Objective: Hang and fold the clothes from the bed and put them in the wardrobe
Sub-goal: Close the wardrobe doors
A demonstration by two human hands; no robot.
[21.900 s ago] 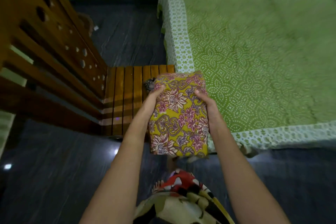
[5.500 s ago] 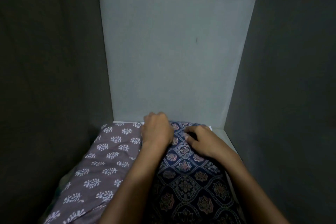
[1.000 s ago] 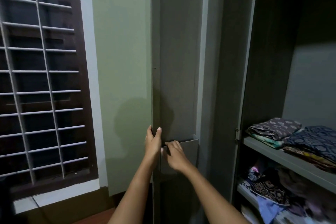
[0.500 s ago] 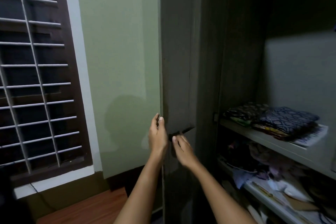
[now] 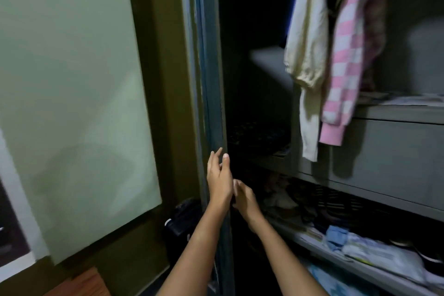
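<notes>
I found the wardrobe (image 5: 396, 151) standing open beside a green wall (image 5: 72, 67), its door (image 5: 211, 79) seen edge-on. Inside, a cream garment (image 5: 306, 38) and a pink-and-white striped garment (image 5: 346, 74) hung side by side, touching, above a shelf. Folded clothes (image 5: 259, 134) lay on a shelf in the dark left compartment, too dim to describe further. On a lower shelf, mixed laundry included a blue cloth (image 5: 336, 238). A dark bag (image 5: 181, 218) sat on the floor left of the door. My left hand (image 5: 219, 182) was at the door's edge, fingers (image 5: 212, 162) straight and released, thumb against the edge. My right hand (image 5: 243, 199) was just behind it, its fingertips hidden, so I could not tell their state.
</notes>
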